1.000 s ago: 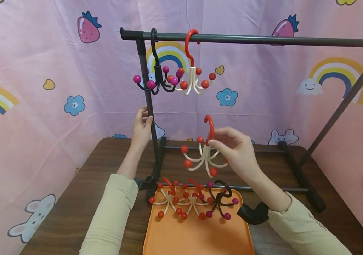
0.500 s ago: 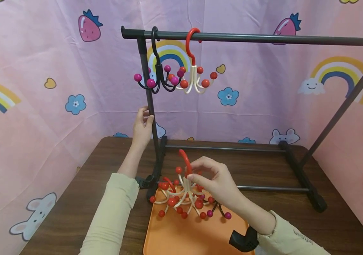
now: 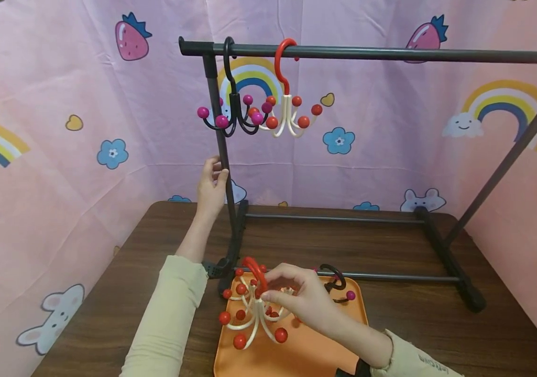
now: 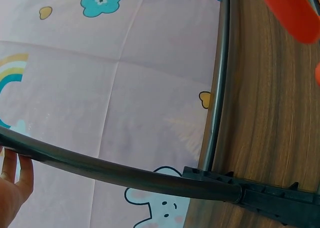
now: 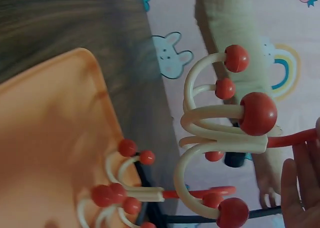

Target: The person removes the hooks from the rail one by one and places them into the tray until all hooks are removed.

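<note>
My right hand (image 3: 303, 296) pinches the red hook of a rotating hook hanger (image 5: 242, 140), whose curved cream arms end in red balls. The hanger is upright close over the orange tray (image 3: 306, 348), overlapping other hangers in the head view. On the left, my left hand (image 3: 210, 188) grips the dark upright post (image 4: 125, 173) of the rack, fingers behind it and thumb at the front. A similar cream and red hanger (image 5: 145, 193) lies on the tray, partly hidden from the head. A black hanger (image 3: 335, 280) lies at the tray's right, partly behind my right hand.
From the rack's top bar (image 3: 367, 53) hang a black hanger with magenta balls (image 3: 234, 110) and a red-hooked cream one (image 3: 286, 110). The rack's low crossbars and feet stand on the brown wooden table (image 3: 343, 241). A patterned cloth surrounds the table.
My right hand has brought the hanger down and to the left, from in front of the rack to over the tray. My left hand stays on the post.
</note>
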Motion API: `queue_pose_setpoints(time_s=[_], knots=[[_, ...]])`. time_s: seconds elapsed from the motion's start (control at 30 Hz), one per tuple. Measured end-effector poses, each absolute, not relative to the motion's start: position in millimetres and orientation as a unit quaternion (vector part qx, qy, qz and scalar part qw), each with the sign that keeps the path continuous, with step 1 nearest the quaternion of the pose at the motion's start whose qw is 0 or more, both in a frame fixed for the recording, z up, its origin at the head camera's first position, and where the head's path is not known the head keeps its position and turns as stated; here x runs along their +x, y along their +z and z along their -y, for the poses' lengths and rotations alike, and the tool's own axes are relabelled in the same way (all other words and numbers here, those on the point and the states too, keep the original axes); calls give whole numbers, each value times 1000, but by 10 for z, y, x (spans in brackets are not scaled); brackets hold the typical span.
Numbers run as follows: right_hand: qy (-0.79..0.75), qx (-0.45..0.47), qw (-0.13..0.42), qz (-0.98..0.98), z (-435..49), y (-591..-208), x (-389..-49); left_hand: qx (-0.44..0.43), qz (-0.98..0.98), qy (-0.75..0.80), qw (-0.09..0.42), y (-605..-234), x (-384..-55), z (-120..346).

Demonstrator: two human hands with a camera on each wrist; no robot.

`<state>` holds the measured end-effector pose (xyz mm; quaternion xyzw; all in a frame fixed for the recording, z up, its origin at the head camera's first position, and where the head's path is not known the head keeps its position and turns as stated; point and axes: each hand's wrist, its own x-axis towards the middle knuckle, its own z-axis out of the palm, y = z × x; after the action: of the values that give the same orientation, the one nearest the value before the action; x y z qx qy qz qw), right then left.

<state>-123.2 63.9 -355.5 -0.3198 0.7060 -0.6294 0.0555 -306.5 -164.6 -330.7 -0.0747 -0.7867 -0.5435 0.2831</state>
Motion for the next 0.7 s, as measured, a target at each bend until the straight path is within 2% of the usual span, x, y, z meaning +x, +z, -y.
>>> queue_pose_setpoints(time_s=[0.5, 0.7], knots=[[-607, -322, 95, -720, -506, -3996, -1115, -81, 784, -551, 276, -3316, -3072, 1653], [-605, -321, 90, -723, -469, -4167, -1106, -78, 783, -553, 273, -3313, -3064, 1642]])
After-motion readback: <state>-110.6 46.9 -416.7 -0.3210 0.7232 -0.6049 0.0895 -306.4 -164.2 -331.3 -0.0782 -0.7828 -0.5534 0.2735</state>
